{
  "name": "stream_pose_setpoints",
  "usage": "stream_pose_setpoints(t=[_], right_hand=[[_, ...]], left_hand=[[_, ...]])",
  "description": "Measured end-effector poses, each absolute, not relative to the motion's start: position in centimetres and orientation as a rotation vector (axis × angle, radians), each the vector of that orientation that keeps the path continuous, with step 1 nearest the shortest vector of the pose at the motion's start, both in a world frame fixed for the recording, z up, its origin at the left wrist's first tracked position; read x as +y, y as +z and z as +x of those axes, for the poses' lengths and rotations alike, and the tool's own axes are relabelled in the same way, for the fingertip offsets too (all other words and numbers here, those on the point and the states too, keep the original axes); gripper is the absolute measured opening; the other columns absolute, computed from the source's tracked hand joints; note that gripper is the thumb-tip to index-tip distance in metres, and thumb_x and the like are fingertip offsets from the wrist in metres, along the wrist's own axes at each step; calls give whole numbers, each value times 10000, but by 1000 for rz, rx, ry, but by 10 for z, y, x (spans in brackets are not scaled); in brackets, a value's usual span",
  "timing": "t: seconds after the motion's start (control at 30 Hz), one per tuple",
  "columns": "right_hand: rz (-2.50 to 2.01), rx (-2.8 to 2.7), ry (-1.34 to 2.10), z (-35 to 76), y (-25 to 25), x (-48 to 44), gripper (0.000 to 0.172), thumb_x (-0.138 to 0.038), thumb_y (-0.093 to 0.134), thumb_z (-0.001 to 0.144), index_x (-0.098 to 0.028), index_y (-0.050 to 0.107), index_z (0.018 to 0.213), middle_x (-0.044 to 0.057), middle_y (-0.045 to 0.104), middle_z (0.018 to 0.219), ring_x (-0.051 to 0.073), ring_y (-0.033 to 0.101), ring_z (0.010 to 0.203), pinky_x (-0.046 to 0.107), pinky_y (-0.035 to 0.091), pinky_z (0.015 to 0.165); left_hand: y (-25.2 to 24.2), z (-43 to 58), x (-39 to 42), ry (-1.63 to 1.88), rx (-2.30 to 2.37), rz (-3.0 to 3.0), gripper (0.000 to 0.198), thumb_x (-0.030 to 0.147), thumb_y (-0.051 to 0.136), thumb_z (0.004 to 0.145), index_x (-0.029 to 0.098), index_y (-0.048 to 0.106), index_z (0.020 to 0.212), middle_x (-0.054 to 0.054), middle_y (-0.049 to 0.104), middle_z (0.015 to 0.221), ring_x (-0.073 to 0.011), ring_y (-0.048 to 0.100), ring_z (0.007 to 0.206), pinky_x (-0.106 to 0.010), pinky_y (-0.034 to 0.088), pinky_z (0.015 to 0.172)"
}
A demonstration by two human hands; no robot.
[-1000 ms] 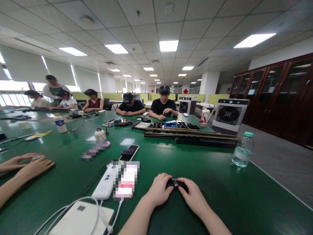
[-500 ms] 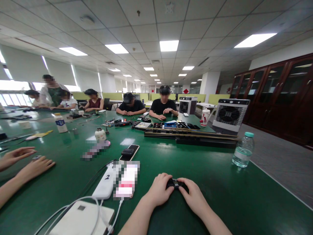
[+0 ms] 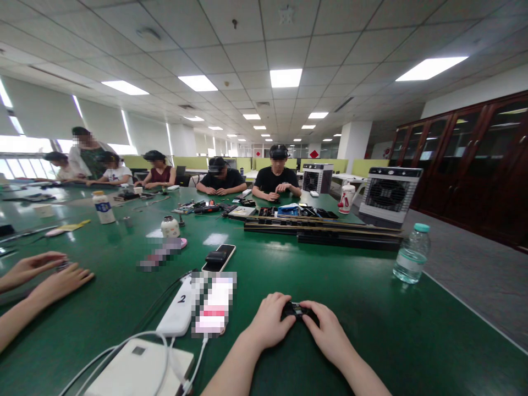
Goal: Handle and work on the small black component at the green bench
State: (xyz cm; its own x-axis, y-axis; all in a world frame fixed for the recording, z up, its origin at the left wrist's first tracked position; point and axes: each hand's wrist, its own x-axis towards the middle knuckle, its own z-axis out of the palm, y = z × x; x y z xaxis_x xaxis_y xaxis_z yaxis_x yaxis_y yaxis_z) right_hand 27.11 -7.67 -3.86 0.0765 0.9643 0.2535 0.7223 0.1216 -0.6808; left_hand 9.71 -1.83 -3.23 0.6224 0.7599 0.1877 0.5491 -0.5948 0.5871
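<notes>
A small black device [image 3: 296,309] with a lighter grey patch on top lies low over the green table [image 3: 355,352], between my two hands. From the left, my left hand [image 3: 270,319] is closed around its edge, thumb at the near side. My right hand [image 3: 324,324] grips the opposite edge with thumb and fingers. The fingers cover both ends, so the device's exact kind cannot be made out. Left of my hands are a phone with a lit, blurred screen [image 3: 214,302] and a white power bank marked 2 [image 3: 178,308].
A white box [image 3: 140,368] with cables lies near left. A dark case sits on another phone [image 3: 229,256]. At right stands a water bottle [image 3: 411,256]; long black rails [image 3: 346,239] lie beyond. A co-worker's hands [image 3: 58,278] are at far left; other people sit across.
My hands and the black device stay almost in place. At far left, the co-worker's upper hand has moved in toward the other hand and the small round object there.
</notes>
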Motion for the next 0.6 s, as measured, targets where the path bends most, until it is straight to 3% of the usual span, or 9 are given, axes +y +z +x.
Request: stream_pose_setpoints(t=[0.37, 0.6], right_hand=[[-1654, -1716, 419, 272, -42, -75, 276, -258, 478, 797, -217, 648, 1010, 62, 675, 1080, 228, 588, 1051, 378, 422, 966], [-1676, -1714, 351, 265, -38, -78, 284, -375, 499, 820, -213, 667, 982, 83, 658, 1113, 244, 556, 1106, 400, 393, 996]], left_hand=[[-36, 98, -17, 609, 1022, 2364, 403, 298, 514, 807, 198, 530, 1197, -82, 552, 1180, -244, 473, 1101, -369, 359, 976], [-36, 99, -18, 635, 1022, 2380, 346, 269, 523, 808, 188, 565, 1142, -77, 568, 1137, -230, 488, 1075, -349, 373, 959]])
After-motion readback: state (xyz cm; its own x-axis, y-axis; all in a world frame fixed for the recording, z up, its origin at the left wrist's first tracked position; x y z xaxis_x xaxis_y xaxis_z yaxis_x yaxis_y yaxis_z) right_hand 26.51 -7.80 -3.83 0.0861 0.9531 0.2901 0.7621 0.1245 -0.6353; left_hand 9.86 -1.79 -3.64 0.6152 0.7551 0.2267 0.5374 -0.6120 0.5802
